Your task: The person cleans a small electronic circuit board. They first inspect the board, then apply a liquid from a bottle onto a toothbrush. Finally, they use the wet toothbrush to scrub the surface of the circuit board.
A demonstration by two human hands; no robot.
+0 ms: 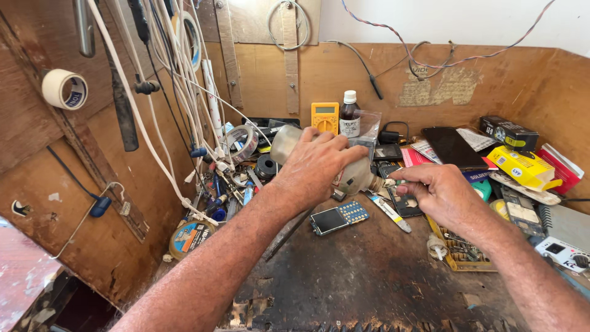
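Head view is showing your two hands over a dark, worn workbench (369, 276). Your left hand (316, 163) is wrapping tight around a cloudy plastic squeeze bottle (289, 142) and tipping it on its side, with its nozzle end pointing to the right. Your right hand (439, 193) is waiting just beside that nozzle, with the fingers (402, 178) pinching close together; I cannot tell what they are pinching.

Under the bottle, a small phone with a blue keypad (339, 217) is lying flat on the bench. Behind your hands, a yellow meter (324, 117) is leaning on the wooden wall, and a dark brown bottle with a white cap and white label (350, 115) is standing next to it. To the right, a yellow box (522, 166) is lying between a black box (509, 133) and a red box (560, 167). A black tablet (453, 147) is resting near them.

On the left, white cables (184, 86) are hanging down, and a roll of white tape (64, 89) is sitting on the wall. A round spool with a blue and orange label (190, 237) is lying in the corner.
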